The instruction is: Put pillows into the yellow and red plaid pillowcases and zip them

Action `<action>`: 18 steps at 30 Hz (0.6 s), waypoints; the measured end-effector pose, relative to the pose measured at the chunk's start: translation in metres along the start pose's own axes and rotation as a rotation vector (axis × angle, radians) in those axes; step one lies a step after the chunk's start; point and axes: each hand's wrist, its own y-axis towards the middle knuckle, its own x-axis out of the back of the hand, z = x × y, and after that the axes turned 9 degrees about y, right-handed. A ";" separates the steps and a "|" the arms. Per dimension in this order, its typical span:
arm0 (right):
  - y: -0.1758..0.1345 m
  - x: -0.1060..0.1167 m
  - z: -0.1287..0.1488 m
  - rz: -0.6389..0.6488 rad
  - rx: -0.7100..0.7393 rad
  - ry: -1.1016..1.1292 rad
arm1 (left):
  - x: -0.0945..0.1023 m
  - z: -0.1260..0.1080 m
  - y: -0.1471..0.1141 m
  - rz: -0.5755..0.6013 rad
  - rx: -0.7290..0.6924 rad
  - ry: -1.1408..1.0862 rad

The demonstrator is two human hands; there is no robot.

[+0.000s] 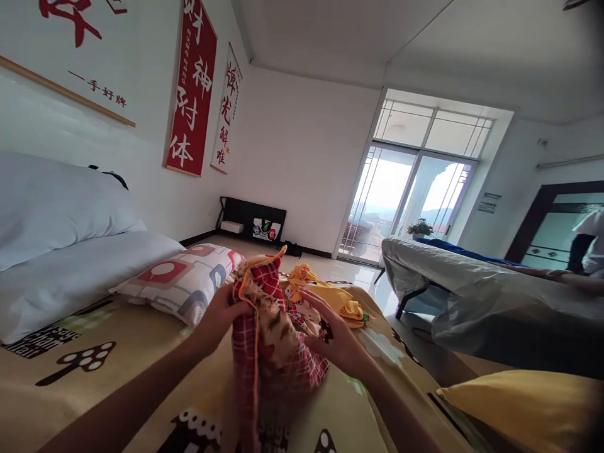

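Note:
A red plaid cloth (244,352) with orange piping and a tan patterned part is lifted above the bed. My left hand (226,318) is closed on its upper left edge, the thumb pressed on the near side. On the other side, my right hand (337,340) lies against the cloth with its fingers stretched and the thumb apart. The cloth's lower end is blurred. Just beyond my right hand, a crumpled yellow cloth (330,292) rests on the patterned bed cover (155,377). Whether the bunched cloth is a garment, I cannot tell.
A patterned cushion (182,283) and large white pillows (85,258) lie at the left. A yellow cushion (523,402) sits at the lower right. Beyond the bed's right edge stands a plastic-covered table (472,283). Another person (592,239) is at the far right.

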 end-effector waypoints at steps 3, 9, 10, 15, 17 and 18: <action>-0.020 -0.014 -0.062 0.083 -0.147 -0.083 | 0.011 -0.023 -0.003 -0.019 -0.052 0.095; -0.030 -0.072 -0.141 0.044 -0.147 -0.120 | 0.014 -0.056 -0.024 0.099 -0.163 0.116; -0.029 -0.080 -0.145 0.056 -0.154 -0.102 | 0.018 -0.057 -0.027 0.118 -0.142 0.094; -0.046 -0.109 -0.141 0.417 -0.217 -0.060 | 0.053 -0.046 -0.033 0.101 -0.102 0.245; -0.052 -0.104 -0.128 0.547 -0.207 0.010 | 0.069 -0.042 -0.035 0.092 -0.095 0.341; -0.052 -0.097 -0.119 0.585 -0.193 0.057 | 0.075 -0.040 -0.037 0.067 -0.096 0.369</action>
